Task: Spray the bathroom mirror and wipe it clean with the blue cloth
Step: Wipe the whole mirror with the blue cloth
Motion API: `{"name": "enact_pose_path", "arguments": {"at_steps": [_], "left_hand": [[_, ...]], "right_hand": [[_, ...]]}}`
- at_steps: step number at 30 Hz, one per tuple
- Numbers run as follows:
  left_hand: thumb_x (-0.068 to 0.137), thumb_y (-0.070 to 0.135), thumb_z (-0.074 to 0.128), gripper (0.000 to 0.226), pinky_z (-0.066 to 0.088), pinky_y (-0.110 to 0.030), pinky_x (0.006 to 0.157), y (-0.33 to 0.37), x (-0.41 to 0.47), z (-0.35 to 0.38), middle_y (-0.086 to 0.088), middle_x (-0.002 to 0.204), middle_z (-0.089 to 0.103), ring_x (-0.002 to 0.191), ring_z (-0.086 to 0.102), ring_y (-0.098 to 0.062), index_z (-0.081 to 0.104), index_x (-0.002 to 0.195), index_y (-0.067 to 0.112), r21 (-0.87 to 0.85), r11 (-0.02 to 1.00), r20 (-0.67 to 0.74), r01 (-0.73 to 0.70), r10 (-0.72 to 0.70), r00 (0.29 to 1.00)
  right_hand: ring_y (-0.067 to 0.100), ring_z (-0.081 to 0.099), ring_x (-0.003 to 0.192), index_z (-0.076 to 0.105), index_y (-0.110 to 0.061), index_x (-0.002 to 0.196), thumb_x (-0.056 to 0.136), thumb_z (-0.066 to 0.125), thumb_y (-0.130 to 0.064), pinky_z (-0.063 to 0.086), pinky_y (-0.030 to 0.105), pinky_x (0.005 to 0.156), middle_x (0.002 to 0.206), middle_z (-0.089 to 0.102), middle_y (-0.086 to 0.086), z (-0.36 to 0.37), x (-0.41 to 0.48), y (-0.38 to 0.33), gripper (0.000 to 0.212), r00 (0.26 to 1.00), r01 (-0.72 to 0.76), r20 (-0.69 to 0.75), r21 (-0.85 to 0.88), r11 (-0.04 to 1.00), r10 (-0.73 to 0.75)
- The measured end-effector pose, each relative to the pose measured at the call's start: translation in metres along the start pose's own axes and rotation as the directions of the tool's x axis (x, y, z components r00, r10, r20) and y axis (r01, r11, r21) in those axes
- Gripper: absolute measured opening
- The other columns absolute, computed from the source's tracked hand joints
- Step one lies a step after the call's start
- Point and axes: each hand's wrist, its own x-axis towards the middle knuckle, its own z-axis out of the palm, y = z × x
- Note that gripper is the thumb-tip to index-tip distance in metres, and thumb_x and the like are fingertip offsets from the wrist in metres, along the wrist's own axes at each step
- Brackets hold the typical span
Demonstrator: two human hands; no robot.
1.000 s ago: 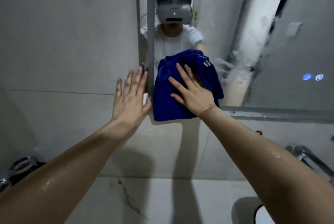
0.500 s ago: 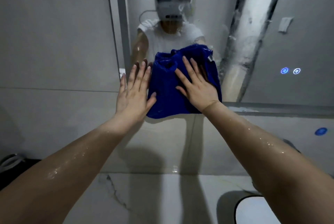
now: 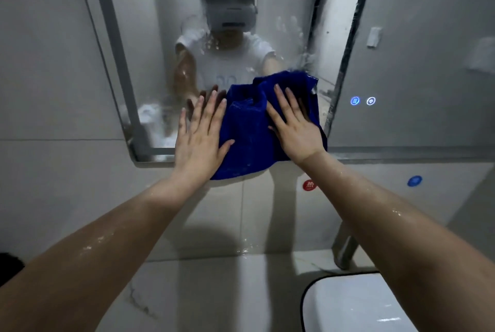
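Okay, both hands are up at centre frame. The right hand [image 3: 296, 130] is flat, fingers straight and spread, its palm pressing the blue cloth [image 3: 246, 136] against the mirror [image 3: 401, 77], with no pinch and no curl. The left hand [image 3: 199, 134] is also flat with fingers straight and slightly fanned. It sits just beside the cloth's left edge, fingertips on the glass, thumb lying over the cloth's edge, and the heel of the palm below the mirror's bottom edge. The cloth is bunched and sits at the mirror's lower edge, centre frame. Its top part is on the glass and its bottom part hangs down over the tiled wall [image 3: 53, 184]. The glass above the cloth is wet, with streaks and droplets across the reflection of a person in a white shirt and headset. Two lit round touch buttons [image 3: 363, 101] show on the mirror right of the cloth. A red round sticker [image 3: 308, 184] and a blue round sticker [image 3: 414, 181] are on the wall under the mirror, right of centre. Both forearms show water drops. The counter [image 3: 214, 291] runs along the bottom of the frame, with a white basin [image 3: 361, 307] at lower right and a metal post [image 3: 345, 251] just above it.
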Motion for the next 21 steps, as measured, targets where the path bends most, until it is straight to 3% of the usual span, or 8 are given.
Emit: {"name": "enact_pose_path", "arguments": {"at_steps": [3, 5, 9, 11, 13, 16, 19, 21], "left_hand": [[0.090, 0.039, 0.051, 0.068, 0.002, -0.040, 0.116, 0.014, -0.002, -0.004, 0.001, 0.158, 0.011, 0.144, 0.012, -0.021, 0.020, 0.147, 0.017, -0.076, 0.997, -0.012, 0.024, -0.025, 1.000], [0.087, 0.035, 0.056, 0.057, 0.011, -0.039, 0.115, 0.016, -0.004, -0.009, -0.001, 0.150, 0.029, 0.137, 0.025, -0.023, 0.036, 0.138, 0.016, -0.125, 0.991, -0.033, 0.037, -0.042, 0.999], [0.084, 0.029, 0.061, 0.048, 0.037, -0.040, 0.103, 0.003, -0.008, -0.015, -0.003, 0.131, 0.049, 0.122, 0.043, -0.024, 0.044, 0.127, 0.017, -0.330, 0.941, 0.051, 0.074, -0.060, 0.997], [0.084, 0.024, 0.062, 0.045, 0.044, -0.039, 0.094, -0.003, -0.012, -0.023, -0.004, 0.125, 0.053, 0.115, 0.049, -0.021, 0.043, 0.124, 0.018, -0.528, 0.833, 0.168, 0.163, -0.085, 0.982], [0.084, 0.024, 0.065, 0.049, 0.043, -0.032, 0.094, -0.007, -0.015, -0.031, -0.001, 0.128, 0.053, 0.117, 0.049, -0.016, 0.040, 0.126, 0.019, -0.638, 0.732, 0.242, 0.239, -0.104, 0.965], [0.082, 0.032, 0.069, 0.061, 0.036, -0.024, 0.096, -0.010, -0.016, -0.046, 0.004, 0.135, 0.050, 0.123, 0.045, -0.013, 0.038, 0.133, 0.022, -0.684, 0.662, 0.296, 0.305, -0.130, 0.946], [0.076, 0.042, 0.072, 0.072, 0.038, -0.024, 0.096, -0.010, -0.014, -0.063, 0.009, 0.133, 0.048, 0.120, 0.046, -0.009, 0.039, 0.136, 0.021, -0.680, 0.609, 0.452, 0.408, -0.090, 0.888], [0.071, 0.046, 0.074, 0.076, 0.045, -0.024, 0.092, -0.005, -0.020, -0.072, 0.010, 0.128, 0.054, 0.114, 0.053, -0.008, 0.042, 0.135, 0.022, -0.693, 0.542, 0.575, 0.476, 0.017, 0.818]], "right_hand": [[0.019, -0.008, 0.142, -0.003, -0.021, 0.149, 0.093, 0.049, -0.007, 0.044, 0.038, 0.100, 0.157, -0.007, 0.004, -0.005, -0.002, 0.001, 0.078, 0.999, 0.018, 0.040, 0.016, 1.000, -0.019], [0.020, -0.009, 0.142, 0.000, -0.017, 0.150, 0.089, 0.052, -0.001, 0.045, 0.037, 0.099, 0.158, -0.005, 0.006, -0.010, -0.002, -0.003, 0.081, 0.999, 0.012, 0.047, 0.037, 0.999, -0.013], [0.019, -0.009, 0.143, -0.001, -0.017, 0.150, 0.090, 0.046, 0.003, 0.052, 0.037, 0.089, 0.159, -0.006, 0.005, -0.019, -0.002, -0.007, 0.079, 0.995, 0.017, 0.098, 0.069, 0.997, -0.024], [0.020, -0.008, 0.144, -0.004, -0.019, 0.150, 0.091, 0.045, 0.003, 0.054, 0.037, 0.086, 0.158, -0.009, 0.002, -0.027, -0.003, -0.010, 0.080, 0.994, 0.014, 0.105, 0.078, 0.997, -0.022], [0.025, -0.003, 0.146, -0.001, -0.018, 0.150, 0.092, 0.045, 0.002, 0.051, 0.039, 0.092, 0.159, -0.006, 0.003, -0.036, -0.005, -0.015, 0.077, 0.993, 0.034, 0.113, 0.086, 0.996, -0.043], [0.034, 0.013, 0.144, 0.010, -0.013, 0.150, 0.094, 0.046, -0.009, 0.034, 0.048, 0.110, 0.158, 0.012, 0.011, -0.049, -0.007, -0.025, 0.067, 0.981, 0.166, 0.096, 0.052, 0.985, -0.171], [0.039, 0.027, 0.139, 0.024, -0.011, 0.147, 0.094, 0.032, -0.019, 0.025, 0.049, 0.113, 0.153, 0.028, 0.014, -0.058, -0.012, -0.036, 0.055, 0.945, 0.321, 0.063, 0.016, 0.947, -0.321], [0.040, 0.029, 0.138, 0.027, -0.010, 0.146, 0.094, 0.029, -0.020, 0.026, 0.050, 0.112, 0.151, 0.031, 0.015, -0.067, -0.019, -0.048, 0.054, 0.939, 0.336, 0.063, 0.061, 0.940, -0.339]]}}
